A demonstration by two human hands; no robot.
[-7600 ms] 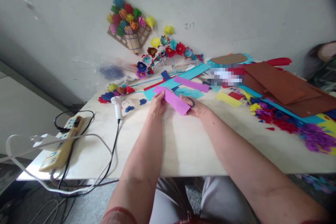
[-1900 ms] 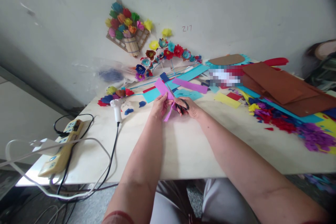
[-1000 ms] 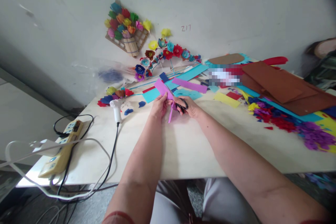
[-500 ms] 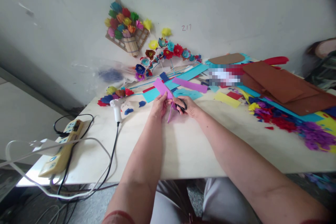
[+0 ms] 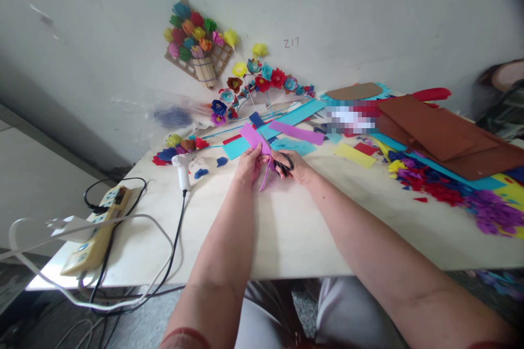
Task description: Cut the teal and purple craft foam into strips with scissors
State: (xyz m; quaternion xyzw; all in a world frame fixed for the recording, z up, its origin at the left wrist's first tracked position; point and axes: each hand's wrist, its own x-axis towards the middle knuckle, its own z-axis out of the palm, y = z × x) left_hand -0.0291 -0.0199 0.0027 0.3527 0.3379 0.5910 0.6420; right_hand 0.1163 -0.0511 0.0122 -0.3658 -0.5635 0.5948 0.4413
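Observation:
My left hand [image 5: 250,163] pinches a purple strip [image 5: 250,135] of paper or thin foam over the middle of the table. Black-handled scissors [image 5: 285,163] are in my right hand [image 5: 295,166], with the fingers wrapped round the handles. The blades lie at the strip, and a thin purple sliver hangs down between the hands. Another purple strip [image 5: 297,133] lies just beyond, near a long turquoise strip [image 5: 298,114]. My fingers partly hide the blades and the lower end of the held strip.
A white glue gun [image 5: 182,172] stands on the left, its cord running toward a power strip [image 5: 96,229]. Paper flowers [image 5: 274,77] line the wall. Brown sheets [image 5: 442,136] and a heap of coloured scraps [image 5: 442,188] lie at right. Loose cables hang over the table's left front edge.
The hands and the purple strip stay almost in place. The scissor handles have shifted very slightly in my right hand.

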